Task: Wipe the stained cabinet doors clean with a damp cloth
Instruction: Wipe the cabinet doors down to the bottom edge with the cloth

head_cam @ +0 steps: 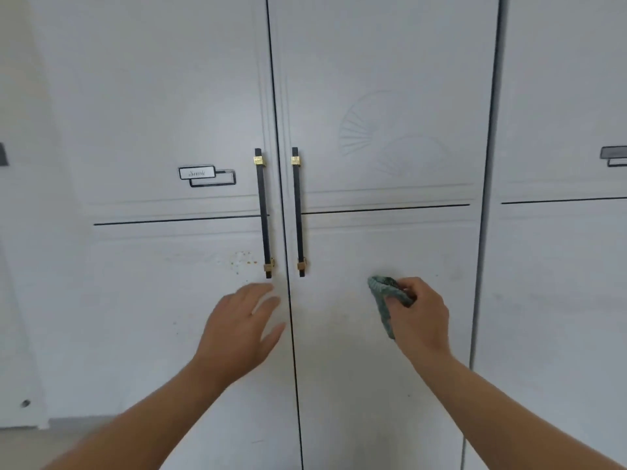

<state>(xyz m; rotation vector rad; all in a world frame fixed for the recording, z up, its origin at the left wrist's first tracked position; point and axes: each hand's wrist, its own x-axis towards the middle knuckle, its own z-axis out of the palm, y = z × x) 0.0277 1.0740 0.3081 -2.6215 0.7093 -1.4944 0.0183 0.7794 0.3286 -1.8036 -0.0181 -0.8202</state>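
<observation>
Left hand is flat with straight fingers on the left door by the seam, probably bracing it. Right hand grips the bunched green cloth and presses it to the right door. Brown specks sit at the left hand's 12 o'clock, unwiped.

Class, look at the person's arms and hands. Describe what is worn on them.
Nothing worn shows. The left hand and right hand are ungloved, with no ring, watch or bracelet visible. The left forearm and right forearm are bare to the picture's edge; no sleeve is in view.
</observation>
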